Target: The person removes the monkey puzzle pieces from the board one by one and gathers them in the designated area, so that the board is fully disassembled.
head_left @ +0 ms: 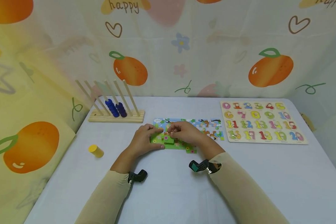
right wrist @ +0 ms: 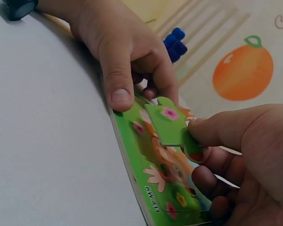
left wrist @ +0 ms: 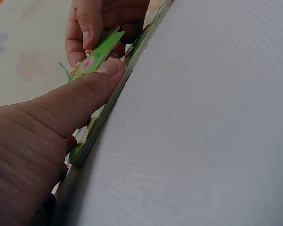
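My right hand (head_left: pixel 186 132) pinches a green jigsaw piece (right wrist: pixel 165 129) with a pink flower between thumb and fingers. The piece is tilted just above a jigsaw board (right wrist: pixel 141 188) with a cartoon animal picture and green border. At the board's left end, my left hand (head_left: pixel 141 138) grips it, the thumb (left wrist: pixel 99 84) on the near edge and the other fingers curled toward the far side. Part of the board is hidden under both hands. Loose jigsaw pieces (head_left: pixel 216 122) lie just right of the board, and a green piece (head_left: pixel 191 150) sits at its near edge.
A wooden peg stand (head_left: pixel 117 117) with blue and dark purple beads stands at the back left. Nearer on the left is a yellow cylinder (head_left: pixel 96 151). A number board (head_left: pixel 264 123) lies at the back right of the white table (head_left: pixel 168 193), before a printed curtain.
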`<state>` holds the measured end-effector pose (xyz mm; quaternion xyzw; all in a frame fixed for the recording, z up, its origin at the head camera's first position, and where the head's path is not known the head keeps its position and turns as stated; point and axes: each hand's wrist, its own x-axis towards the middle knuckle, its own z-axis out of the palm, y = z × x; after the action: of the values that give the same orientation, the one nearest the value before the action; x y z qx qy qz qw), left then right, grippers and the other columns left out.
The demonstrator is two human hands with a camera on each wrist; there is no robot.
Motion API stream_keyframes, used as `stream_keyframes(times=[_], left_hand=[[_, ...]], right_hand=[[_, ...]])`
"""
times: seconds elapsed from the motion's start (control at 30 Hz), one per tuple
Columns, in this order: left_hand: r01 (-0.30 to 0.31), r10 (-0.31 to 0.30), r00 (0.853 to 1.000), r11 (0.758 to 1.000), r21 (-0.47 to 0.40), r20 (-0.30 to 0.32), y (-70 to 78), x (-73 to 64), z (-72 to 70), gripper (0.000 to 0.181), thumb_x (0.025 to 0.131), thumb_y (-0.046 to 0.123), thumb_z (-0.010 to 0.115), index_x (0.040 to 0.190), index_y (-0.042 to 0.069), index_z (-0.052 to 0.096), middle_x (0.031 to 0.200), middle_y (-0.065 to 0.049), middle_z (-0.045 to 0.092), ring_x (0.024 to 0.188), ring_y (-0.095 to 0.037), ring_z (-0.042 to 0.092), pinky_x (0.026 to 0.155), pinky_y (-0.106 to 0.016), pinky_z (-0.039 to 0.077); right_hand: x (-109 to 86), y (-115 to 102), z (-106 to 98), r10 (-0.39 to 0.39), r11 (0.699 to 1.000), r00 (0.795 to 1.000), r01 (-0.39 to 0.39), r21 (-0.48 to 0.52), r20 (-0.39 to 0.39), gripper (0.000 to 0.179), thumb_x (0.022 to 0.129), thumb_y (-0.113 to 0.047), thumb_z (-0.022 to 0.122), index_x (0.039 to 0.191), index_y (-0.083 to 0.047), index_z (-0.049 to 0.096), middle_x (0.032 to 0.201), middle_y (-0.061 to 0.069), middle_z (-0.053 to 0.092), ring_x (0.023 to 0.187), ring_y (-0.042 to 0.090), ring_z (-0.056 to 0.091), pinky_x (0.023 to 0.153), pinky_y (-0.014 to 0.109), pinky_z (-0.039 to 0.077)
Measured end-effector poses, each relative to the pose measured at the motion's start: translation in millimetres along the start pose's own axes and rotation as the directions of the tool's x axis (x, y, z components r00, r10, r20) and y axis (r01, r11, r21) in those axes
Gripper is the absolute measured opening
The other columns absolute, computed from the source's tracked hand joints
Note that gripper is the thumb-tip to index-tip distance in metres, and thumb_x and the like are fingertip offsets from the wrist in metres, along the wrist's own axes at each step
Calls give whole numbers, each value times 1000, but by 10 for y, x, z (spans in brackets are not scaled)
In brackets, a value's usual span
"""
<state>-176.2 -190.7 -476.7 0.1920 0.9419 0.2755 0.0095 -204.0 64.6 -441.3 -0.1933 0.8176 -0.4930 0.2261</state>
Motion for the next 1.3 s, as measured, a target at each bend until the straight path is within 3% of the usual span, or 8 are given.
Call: stream_keyframes(times=[0.4, 0.63, 0.93, 1.0, 1.3], left_hand=[[13, -13, 1000, 1000, 13, 20, 20, 13, 5, 77, 78, 47, 96, 145, 22, 70, 131, -12, 58, 118, -33, 53, 103, -54, 43], [18, -19, 1000, 1000, 14, 24, 22, 14, 2, 77, 78, 47, 96, 145, 22, 70, 132, -13, 58, 119, -34, 53, 104, -54, 43], [27, -28, 999, 999, 22, 26, 29, 14, 18, 78, 77, 48, 97, 146, 22, 69, 133, -12, 58, 120, -33, 52, 106, -54, 42], [29, -30, 999, 999, 21, 25, 33, 8, 11, 78, 77, 48, 97, 145, 22, 69, 133, -12, 58, 120, -34, 52, 106, -54, 42], [31, -32, 999, 999, 27, 16, 21, 11, 8, 78, 77, 47, 97, 146, 22, 69, 135, -13, 58, 121, -34, 52, 106, -54, 41]], right_hand=[[-99, -82, -187, 9, 1000, 999, -10, -21, -40, 16, 103, -11, 70, 118, -11, 75, 93, 2, 65, 87, 19, 57, 79, 33, 46], [-218, -22, -325, 26, 999, 998, -27, -19, -49, 20, 102, -9, 70, 121, -9, 76, 96, 4, 64, 89, 22, 57, 78, 34, 46], [-464, 107, -560, 77, 997, 995, -77, -4, -59, 18, 104, -13, 69, 122, -13, 75, 102, 7, 62, 70, 21, 48, 52, 30, 38], [-505, 137, -598, 76, 997, 995, -76, -2, -63, 17, 104, -12, 69, 120, -13, 75, 101, 7, 61, 78, 22, 53, 57, 31, 43], [-655, 267, -740, 77, 996, 994, -80, -44, -80, 17, 104, -12, 69, 119, -11, 76, 99, 8, 63, 88, 27, 58, 74, 36, 52]])
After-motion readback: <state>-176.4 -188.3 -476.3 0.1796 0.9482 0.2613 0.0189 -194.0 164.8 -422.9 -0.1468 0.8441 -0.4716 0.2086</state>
